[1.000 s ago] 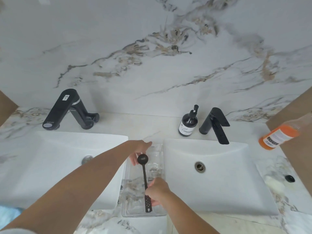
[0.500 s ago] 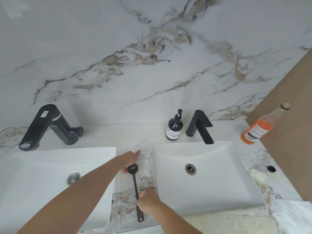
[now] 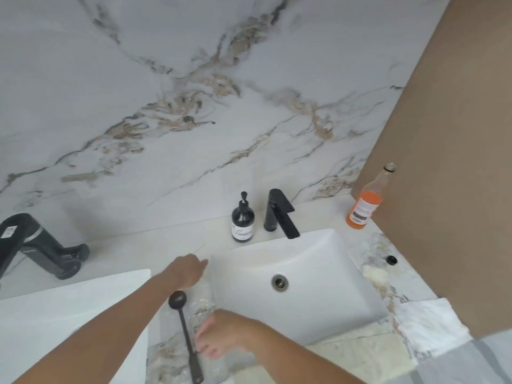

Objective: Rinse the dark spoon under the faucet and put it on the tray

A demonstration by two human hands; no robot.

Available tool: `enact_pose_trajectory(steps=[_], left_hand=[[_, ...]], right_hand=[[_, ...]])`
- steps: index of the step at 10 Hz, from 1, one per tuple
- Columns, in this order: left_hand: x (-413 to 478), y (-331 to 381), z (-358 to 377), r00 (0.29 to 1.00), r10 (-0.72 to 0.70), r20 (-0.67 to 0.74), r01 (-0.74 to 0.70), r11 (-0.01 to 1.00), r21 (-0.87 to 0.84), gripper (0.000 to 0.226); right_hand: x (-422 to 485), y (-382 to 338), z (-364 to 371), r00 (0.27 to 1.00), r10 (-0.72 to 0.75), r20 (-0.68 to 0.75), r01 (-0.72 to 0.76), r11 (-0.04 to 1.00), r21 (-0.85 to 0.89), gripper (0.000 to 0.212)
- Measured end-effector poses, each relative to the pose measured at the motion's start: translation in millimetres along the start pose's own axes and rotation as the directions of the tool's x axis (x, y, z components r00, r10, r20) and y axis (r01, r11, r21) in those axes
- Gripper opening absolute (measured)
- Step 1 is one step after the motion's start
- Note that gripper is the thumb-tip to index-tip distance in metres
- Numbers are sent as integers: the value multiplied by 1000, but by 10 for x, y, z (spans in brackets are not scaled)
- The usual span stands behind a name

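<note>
A veined marble wall (image 3: 194, 106) rises behind a pale marble counter (image 3: 171, 245) carrying two white basins; the right basin (image 3: 318, 261) takes up the counter's middle, and only a corner of the left one shows at the near left edge. A black faucet (image 3: 279, 213) stands at the back rim of the right basin, with a dark soap bottle (image 3: 243, 220) just beside it. An orange bottle (image 3: 365, 203) stands at the counter's far right corner.

Between the basins lies a clear tray (image 3: 205, 306). Over it sits the dark spoon (image 3: 186, 333), long axis running from near edge to far, bowl pointing away from the person. The right hand (image 3: 221, 338) touches the handle from the right, fingers curled against it in what looks like a light pinch, though blur hides the exact hold. The left hand (image 3: 188, 270) hovers at the tray's far end, loosely curled and apparently empty, just beyond the bowl. The right hand is nearer the faucet, which lies far and right of the spoon.

Compared with half a second ago, the view has swung right, and the spoon and both hands keep much the same arrangement.
</note>
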State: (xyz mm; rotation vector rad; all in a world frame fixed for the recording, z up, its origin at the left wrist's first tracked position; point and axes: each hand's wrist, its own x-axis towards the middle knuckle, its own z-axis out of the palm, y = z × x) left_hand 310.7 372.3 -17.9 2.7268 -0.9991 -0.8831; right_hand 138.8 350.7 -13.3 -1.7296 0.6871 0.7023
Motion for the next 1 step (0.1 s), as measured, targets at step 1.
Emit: enact_pose_trajectory(steps=[1], left_hand=[[47, 453, 45, 993, 102, -66, -103, 995, 1, 50]], right_hand=[[-227, 68, -460, 994, -9, -111, 11, 1000, 16, 30]])
